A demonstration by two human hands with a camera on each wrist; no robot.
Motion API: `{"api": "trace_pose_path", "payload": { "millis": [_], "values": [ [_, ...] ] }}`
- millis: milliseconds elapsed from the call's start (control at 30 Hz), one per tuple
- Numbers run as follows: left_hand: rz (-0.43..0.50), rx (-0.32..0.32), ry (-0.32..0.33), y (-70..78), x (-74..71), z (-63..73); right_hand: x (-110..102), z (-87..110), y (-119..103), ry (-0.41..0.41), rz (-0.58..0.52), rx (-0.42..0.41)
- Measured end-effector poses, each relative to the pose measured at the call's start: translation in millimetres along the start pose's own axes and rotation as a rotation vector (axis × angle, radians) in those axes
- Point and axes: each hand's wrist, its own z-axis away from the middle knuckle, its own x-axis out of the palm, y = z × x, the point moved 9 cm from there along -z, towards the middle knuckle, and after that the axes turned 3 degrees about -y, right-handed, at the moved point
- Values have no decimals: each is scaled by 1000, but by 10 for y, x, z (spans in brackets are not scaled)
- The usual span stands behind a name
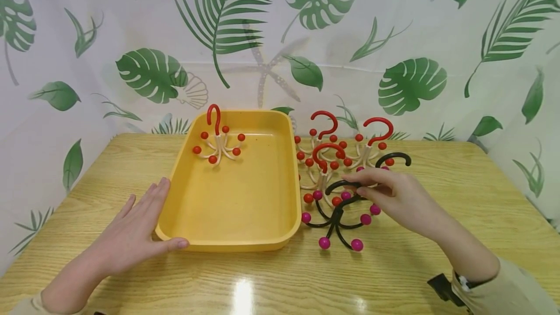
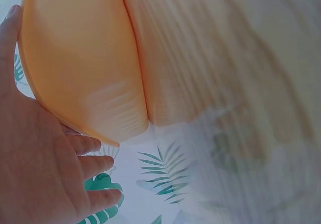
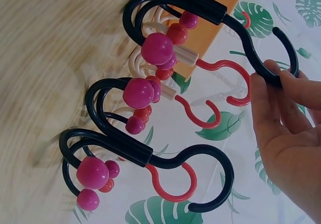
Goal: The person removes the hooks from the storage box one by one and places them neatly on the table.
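My left hand (image 1: 131, 237) lies spread against the left front corner of a yellow plastic tray (image 1: 240, 203), its thumb at the front edge; in the left wrist view its fingers look straight. My right hand (image 1: 395, 198) pinches the curved top of a black hanging hook (image 1: 337, 217) with several splayed arms tipped with pink balls. Its hook bend shows between thumb and fingers in the right wrist view. Another black hook (image 1: 392, 154) is partly hidden behind this hand. Inside the tray, near its far left, stands a red-topped hook (image 1: 219, 142) with cream arms and red balls.
Three more red-topped hooks (image 1: 329, 146) crowd together right of the tray, close to the black ones. A wood-grain table (image 1: 218, 281) carries everything. Behind it hangs a leaf-patterned cloth (image 1: 350, 86).
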Motion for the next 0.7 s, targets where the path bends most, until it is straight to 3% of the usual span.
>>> {"api": "trace_pose_path", "payload": {
  "millis": [700],
  "values": [
    [-1, 13, 8, 12, -30, 11, 5, -11, -6, -7, -2, 1]
  ]
}}
